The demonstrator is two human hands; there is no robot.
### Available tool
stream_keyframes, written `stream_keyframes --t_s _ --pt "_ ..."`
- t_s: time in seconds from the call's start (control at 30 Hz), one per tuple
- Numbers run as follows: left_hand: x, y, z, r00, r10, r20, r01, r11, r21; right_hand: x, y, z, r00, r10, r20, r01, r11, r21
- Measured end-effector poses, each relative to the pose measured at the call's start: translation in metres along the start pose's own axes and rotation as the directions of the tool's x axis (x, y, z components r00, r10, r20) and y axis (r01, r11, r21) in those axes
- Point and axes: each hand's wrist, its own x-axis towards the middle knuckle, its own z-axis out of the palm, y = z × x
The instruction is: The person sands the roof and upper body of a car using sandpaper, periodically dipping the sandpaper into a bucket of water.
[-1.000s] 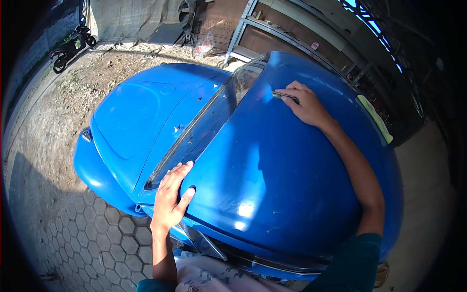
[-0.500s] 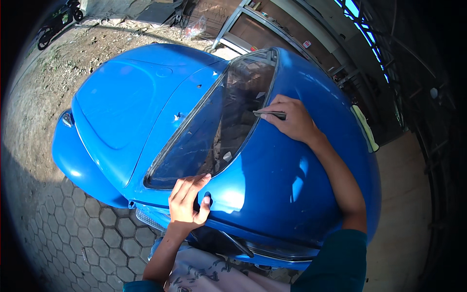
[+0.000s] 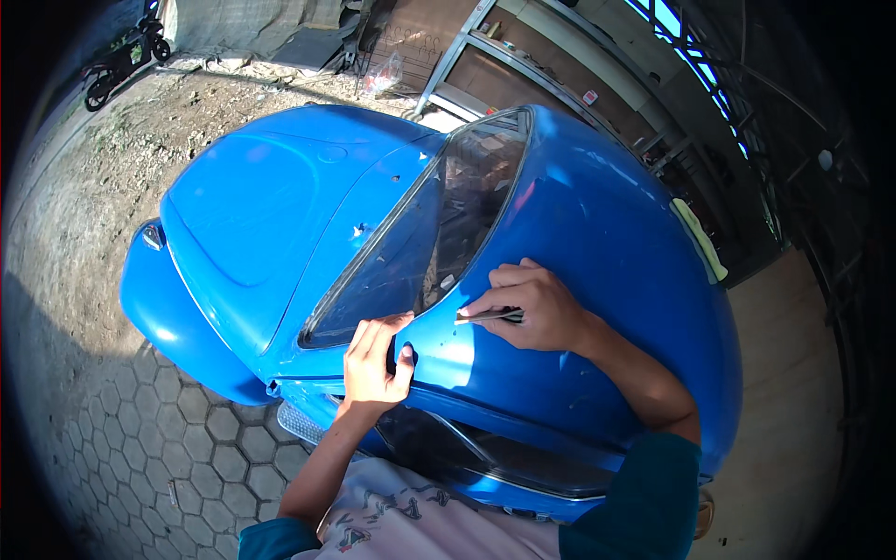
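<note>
A blue car with a rounded roof (image 3: 616,271) fills the middle of the view. My left hand (image 3: 375,364) rests at the near corner of the windshield (image 3: 411,252), fingers stretched out and thumb apart, holding nothing. My right hand (image 3: 532,308) is over the roof, just behind the windshield edge and to the right of my left hand. It pinches a thin, flat piece (image 3: 487,316), dark with a pale edge; whether this is folded sandpaper I cannot tell. Sunlight makes a bright patch on the paint between my hands.
A pale yellow-green cloth (image 3: 700,241) lies along the far right of the roof. The side window (image 3: 504,457) is below my hands. Shelving (image 3: 523,61) stands behind the car. Hexagonal paving (image 3: 187,439) lies at left, with a motorcycle (image 3: 126,61) farther off.
My right hand has come nearer along the roof with the flat piece, from the windshield's upper edge toward my left hand. My left hand keeps its place on the car; the view has shifted slightly.
</note>
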Motion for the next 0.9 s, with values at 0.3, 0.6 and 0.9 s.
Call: stream_keyframes --t_s 0.3,0.6,0.9 --pt "0.004 -0.005 -0.013 1.0 -0.019 0.019 0.019 0.999 0.032 -0.028 0.044 -0.025 0.854 0.232 -0.465 -0.366 0.904 -0.22" --pt "0.003 -0.009 -0.02 0.989 -0.1 0.113 0.106 0.993 -0.051 -0.085 -0.026 0.009 0.829 0.214 -0.517 -0.384 0.89 -0.247" --pt "-0.003 -0.012 -0.021 0.99 -0.083 0.115 0.095 0.99 -0.103 -0.168 -0.096 0.063 0.582 0.433 -0.688 -0.641 0.765 -0.06"
